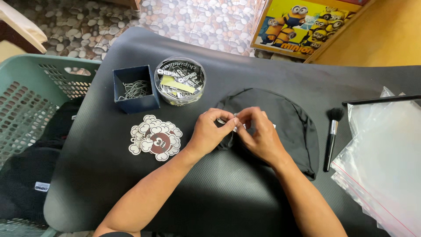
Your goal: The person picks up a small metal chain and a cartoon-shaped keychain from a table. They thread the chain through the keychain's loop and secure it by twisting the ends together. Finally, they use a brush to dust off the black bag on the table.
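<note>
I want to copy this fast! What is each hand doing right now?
Left hand: closed, pinching a small silver piece over the black cap.
Right hand: closed, pinching the same small piece.

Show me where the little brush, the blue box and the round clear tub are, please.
brush [331, 139]: head view, on its metal-and-black handle, right of the black cloth.
blue box [136, 103]: head view, on its front wall.
round clear tub [180, 80]: head view, on its see-through lid.

Around the black cap [285, 127], we see bare bench [228, 197] on the near side; left lie the cloud-shaped tags [155, 137], blue box [135, 89] and round tub [180, 80]; right, the brush [331, 137] and plastic bags [386, 162].
</note>
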